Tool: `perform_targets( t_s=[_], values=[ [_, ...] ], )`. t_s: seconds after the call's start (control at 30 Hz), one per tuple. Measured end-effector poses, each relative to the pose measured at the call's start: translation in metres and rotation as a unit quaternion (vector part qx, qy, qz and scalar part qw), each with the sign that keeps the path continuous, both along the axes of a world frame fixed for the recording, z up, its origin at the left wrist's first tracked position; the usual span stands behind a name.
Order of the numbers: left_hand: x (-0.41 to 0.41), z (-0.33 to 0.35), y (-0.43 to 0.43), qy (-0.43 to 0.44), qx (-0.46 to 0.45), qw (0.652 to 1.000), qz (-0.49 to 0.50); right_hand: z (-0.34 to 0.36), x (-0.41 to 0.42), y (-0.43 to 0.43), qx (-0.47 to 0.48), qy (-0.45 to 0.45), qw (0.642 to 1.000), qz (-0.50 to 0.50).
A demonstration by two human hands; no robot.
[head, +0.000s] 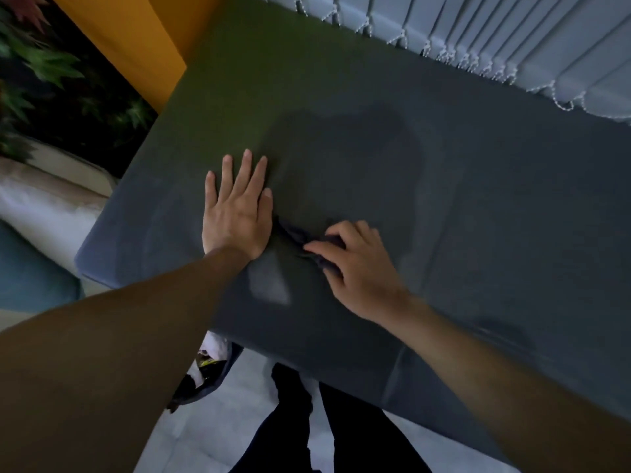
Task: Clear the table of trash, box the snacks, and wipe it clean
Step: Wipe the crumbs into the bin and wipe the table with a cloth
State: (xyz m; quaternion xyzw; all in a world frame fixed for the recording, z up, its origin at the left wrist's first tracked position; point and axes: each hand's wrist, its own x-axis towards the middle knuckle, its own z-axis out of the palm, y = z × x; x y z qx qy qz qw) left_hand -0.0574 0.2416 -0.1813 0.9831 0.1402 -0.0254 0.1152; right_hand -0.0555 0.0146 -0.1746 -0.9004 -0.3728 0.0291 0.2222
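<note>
A dark grey table (444, 186) fills the middle of the head view. My left hand (235, 206) lies flat on its top with the fingers straight and spread. Just to its right, my right hand (355, 264) has its fingers curled over a small dark cloth (293, 233) bunched on the table. Part of the cloth sticks out between the two hands. The rest of it is hidden under my right hand.
A bin or bag holding light and yellow scraps (208, 367) sits on the floor under the table's near left corner. Vertical blinds (512, 39) hang beyond the far edge. A pale sofa (44, 199) and an orange panel (136, 39) stand to the left.
</note>
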Motion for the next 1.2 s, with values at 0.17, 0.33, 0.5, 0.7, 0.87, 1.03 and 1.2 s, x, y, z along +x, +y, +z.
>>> perform_targets(
  t_s=[0.17,0.33,0.5,0.7,0.87,1.03,1.2],
  values=[
    [0.001,-0.002,0.001,0.009,0.01,1.0,-0.007,0.0,-0.014,0.011,0.004,0.001,0.985,-0.171],
    [-0.001,-0.001,-0.003,-0.019,-0.007,0.996,-0.085,-0.004,-0.078,0.004,0.041,0.012,0.999,0.017],
    [-0.001,-0.001,-0.003,-0.01,0.018,0.996,-0.09,-0.004,-0.046,-0.019,0.01,-0.025,0.998,-0.051],
    [-0.001,-0.001,-0.005,-0.011,0.029,0.996,-0.089,-0.007,-0.111,-0.018,0.041,0.005,0.998,-0.052],
    [0.002,0.003,-0.01,-0.015,0.054,0.993,-0.099,-0.003,-0.083,-0.048,-0.006,-0.022,0.996,0.086],
    [0.013,0.01,-0.01,-0.026,0.091,0.988,-0.124,0.001,-0.008,-0.051,-0.009,-0.031,0.981,-0.192],
    [0.034,0.012,-0.024,-0.022,0.055,0.989,-0.137,-0.006,-0.047,-0.051,0.014,-0.023,0.995,-0.094]
  ],
)
